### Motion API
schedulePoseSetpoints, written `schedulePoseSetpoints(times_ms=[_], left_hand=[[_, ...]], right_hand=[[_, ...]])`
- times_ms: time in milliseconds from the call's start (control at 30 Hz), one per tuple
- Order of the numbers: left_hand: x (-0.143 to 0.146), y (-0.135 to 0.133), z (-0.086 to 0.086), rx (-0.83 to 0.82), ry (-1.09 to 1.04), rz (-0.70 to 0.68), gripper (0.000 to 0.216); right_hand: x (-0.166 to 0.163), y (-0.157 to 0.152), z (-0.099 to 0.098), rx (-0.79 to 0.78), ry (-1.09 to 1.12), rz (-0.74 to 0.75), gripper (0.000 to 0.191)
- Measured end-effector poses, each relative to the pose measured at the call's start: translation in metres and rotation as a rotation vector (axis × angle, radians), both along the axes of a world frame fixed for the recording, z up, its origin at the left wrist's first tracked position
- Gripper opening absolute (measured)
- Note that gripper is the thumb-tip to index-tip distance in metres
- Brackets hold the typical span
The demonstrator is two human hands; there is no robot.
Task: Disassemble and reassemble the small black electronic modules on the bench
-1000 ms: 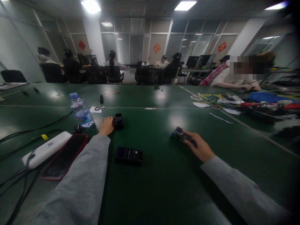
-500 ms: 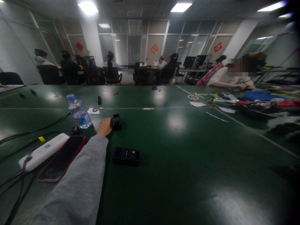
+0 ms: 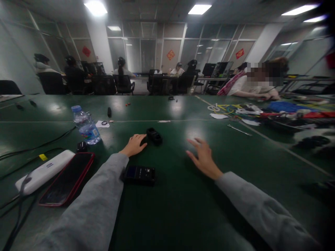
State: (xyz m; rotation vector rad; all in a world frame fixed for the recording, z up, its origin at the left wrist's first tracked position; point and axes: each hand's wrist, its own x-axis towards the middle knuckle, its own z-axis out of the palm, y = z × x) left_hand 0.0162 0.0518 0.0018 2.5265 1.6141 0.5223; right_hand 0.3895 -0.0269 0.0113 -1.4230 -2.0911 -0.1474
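Note:
My left hand (image 3: 134,144) lies on the green table (image 3: 183,209), fingers stretched toward a small black device (image 3: 154,135) lying flat just beyond its fingertips; whether they touch it I cannot tell. Over the table to the right, my right hand (image 3: 202,157) hovers with fingers spread and holds nothing. A flat black device with a dim screen (image 3: 139,174) lies beside my left forearm.
A water bottle (image 3: 85,125), a small black cap-like object (image 3: 81,146), a red-cased phone (image 3: 66,178) and a white power bank (image 3: 42,171) with cables lie at left. A metal tool (image 3: 238,130) and coloured cables (image 3: 235,109) lie at right, near a seated person (image 3: 251,87). Others sit far behind.
The small black device has shifted right with my left hand and now lies flat. My right hand, holding a dark object one second ago, left view and is back, open and empty.

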Motion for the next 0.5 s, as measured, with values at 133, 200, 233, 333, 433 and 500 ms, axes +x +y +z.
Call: schedulePoseSetpoints(times_ms=[133, 200, 233, 333, 433, 500], left_hand=[[0.017, -0.005, -0.003, 0.012, 0.010, -0.071, 0.043], [0.016, -0.006, -0.004, 0.009, 0.004, -0.058, 0.041], [0.015, -0.007, -0.003, 0.004, 0.001, -0.055, 0.040], [0.012, -0.007, -0.002, -0.003, -0.007, -0.057, 0.040], [0.013, -0.008, 0.000, -0.011, -0.015, -0.068, 0.040], [0.013, -0.008, 0.000, -0.020, -0.022, -0.069, 0.041]], right_hand=[[-0.095, 0.038, 0.003, -0.003, 0.067, 0.095, 0.066], [-0.117, 0.059, 0.004, 0.026, 0.064, 0.093, 0.069], [-0.122, 0.068, 0.003, 0.025, 0.044, 0.101, 0.066], [-0.121, 0.083, 0.001, -0.018, -0.025, 0.155, 0.053], [-0.096, 0.069, -0.002, -0.060, -0.050, 0.240, 0.050], [-0.061, 0.046, -0.005, -0.101, -0.053, 0.301, 0.050]])
